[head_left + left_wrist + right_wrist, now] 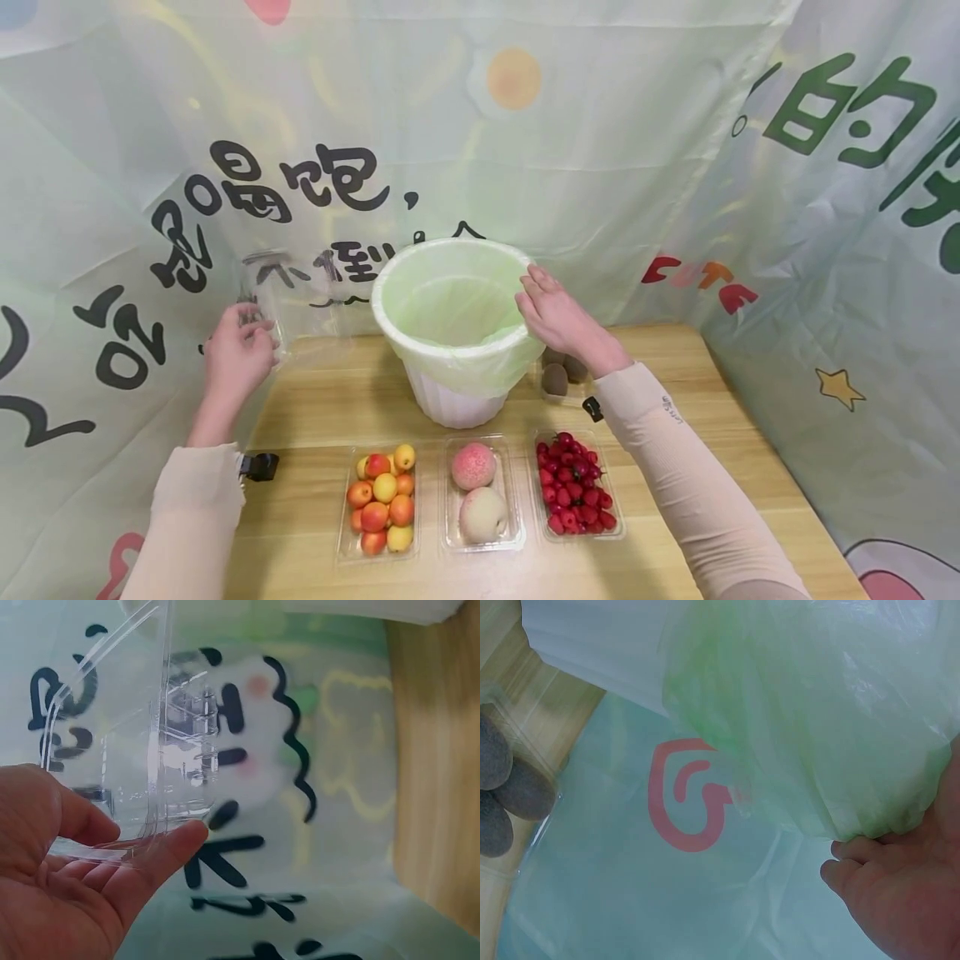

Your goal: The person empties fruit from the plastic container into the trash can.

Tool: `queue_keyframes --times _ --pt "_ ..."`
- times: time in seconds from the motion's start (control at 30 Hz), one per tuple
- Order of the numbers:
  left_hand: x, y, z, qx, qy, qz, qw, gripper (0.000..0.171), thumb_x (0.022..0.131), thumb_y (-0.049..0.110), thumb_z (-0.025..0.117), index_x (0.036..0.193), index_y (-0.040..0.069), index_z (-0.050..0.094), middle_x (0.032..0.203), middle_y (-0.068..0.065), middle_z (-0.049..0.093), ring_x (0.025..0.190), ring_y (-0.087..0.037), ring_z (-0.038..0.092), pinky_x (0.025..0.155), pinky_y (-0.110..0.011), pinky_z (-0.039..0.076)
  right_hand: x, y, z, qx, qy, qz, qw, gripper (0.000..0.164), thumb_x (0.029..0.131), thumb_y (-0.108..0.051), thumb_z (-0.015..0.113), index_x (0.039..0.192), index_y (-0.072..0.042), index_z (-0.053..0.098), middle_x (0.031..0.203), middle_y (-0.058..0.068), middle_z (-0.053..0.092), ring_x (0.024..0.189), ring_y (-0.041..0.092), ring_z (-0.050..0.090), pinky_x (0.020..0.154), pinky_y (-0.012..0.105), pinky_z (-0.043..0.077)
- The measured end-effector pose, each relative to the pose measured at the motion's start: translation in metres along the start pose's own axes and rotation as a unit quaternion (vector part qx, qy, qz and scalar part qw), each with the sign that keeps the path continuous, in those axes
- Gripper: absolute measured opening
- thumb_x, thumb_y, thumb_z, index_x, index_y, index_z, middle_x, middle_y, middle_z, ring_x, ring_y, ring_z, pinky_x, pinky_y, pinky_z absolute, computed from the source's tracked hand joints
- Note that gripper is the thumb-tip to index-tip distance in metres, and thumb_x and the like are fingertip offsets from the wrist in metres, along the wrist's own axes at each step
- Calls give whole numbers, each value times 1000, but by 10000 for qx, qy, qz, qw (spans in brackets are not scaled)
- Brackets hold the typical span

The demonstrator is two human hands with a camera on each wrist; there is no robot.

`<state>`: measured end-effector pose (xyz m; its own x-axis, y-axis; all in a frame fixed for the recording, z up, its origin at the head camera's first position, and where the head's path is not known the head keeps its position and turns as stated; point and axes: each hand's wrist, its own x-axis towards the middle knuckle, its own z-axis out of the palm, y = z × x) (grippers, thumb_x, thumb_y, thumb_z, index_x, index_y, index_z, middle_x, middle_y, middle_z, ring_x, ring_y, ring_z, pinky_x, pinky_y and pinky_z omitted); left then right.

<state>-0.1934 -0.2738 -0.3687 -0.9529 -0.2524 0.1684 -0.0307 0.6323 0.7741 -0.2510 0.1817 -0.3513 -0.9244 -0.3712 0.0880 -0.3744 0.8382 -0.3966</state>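
A clear, see-through plastic box stands raised at the left, blurred in the head view. My left hand grips its lower edge between thumb and fingers. At the back of the table stands a white bin lined with a thin pale green bag folded over its rim. Fairly straight, the fingers of my right hand rest against the bin's right rim. The right wrist view has that hand next to the bag's folded-over edge; some fingertips are hidden.
Along the front lie clear boxes of small orange-yellow fruit, two peaches and red berries. Dark brown oval fruits sit in another box behind my right forearm. Printed cloth walls border the wooden table.
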Motion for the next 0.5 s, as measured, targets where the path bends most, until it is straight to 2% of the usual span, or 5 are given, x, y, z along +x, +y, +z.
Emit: queue_keyframes --times 0.07,0.23,0.4,0.5 --pt "-3 -8 -3 34 -88 -4 10000 47 106 13 37 151 0 41 138 -28 67 74 12 58 58 -16 53 1 0 1 15 2 8 10000 63 115 -34 25 162 9 28 175 24 12 164 40 10 135 51 11" --pt "-13 -27 -6 286 -202 21 9994 46 104 11 39 147 -4 44 132 -32 68 69 11 56 54 -21 50 1 0 1 59 0 21 10000 63 115 -33 25 162 8 28 175 24 12 165 39 10 135 50 10" --pt "-22 -46 -5 562 -309 80 9979 48 102 8 40 148 -6 45 131 -33 68 68 2 57 54 -24 48 0 -2 0 48 -17 24 10000 63 115 -34 25 162 8 27 176 23 12 165 38 10 135 50 11" --pt "-26 -57 -4 683 -424 42 9968 48 102 7 41 148 -8 44 131 -34 67 71 -11 64 55 -26 48 0 -2 0 21 -25 20 10000 64 115 -35 23 162 8 26 176 24 11 165 39 10 135 52 11"
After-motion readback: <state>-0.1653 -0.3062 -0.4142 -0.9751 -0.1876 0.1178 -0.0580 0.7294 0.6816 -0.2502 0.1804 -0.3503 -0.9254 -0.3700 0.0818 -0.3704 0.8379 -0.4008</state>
